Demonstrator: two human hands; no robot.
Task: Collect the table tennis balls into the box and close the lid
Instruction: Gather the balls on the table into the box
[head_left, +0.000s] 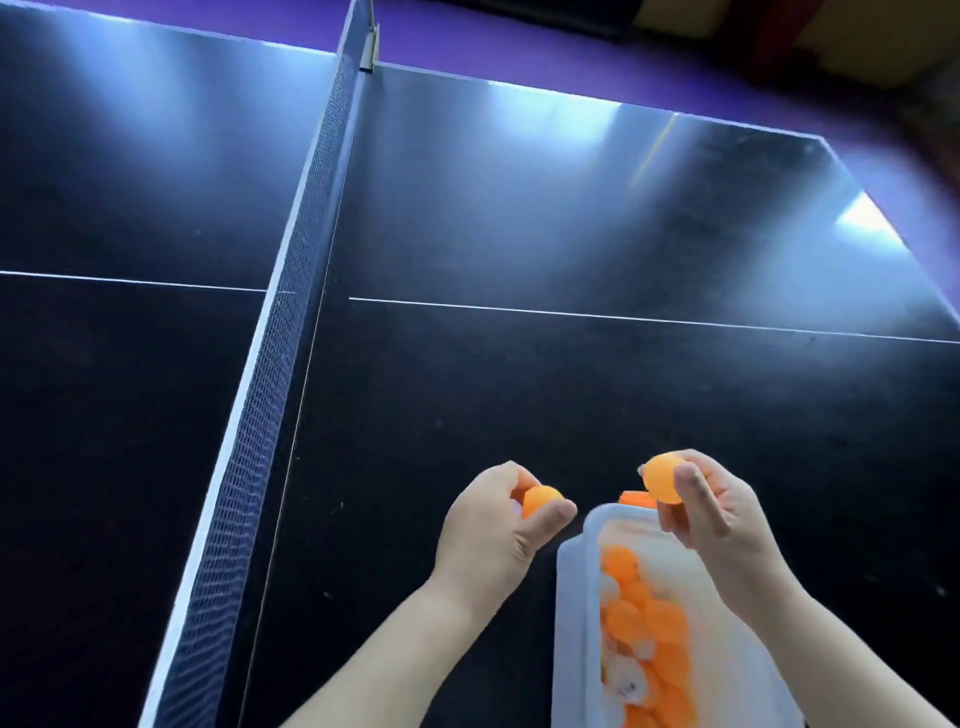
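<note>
A translucent white plastic box stands open at the bottom of the view, holding several orange and white table tennis balls. My left hand hovers just left of the box's far end, fingers closed around an orange ball; something whitish shows deeper in the palm. My right hand is over the box's far end and pinches another orange ball between thumb and fingers. An orange piece peeks out behind the box's far rim. I cannot tell where the lid is.
The box rests on a dark table tennis table with white lines. The net runs from the far edge toward the lower left, left of my hands. Purple floor lies beyond the table's far edge.
</note>
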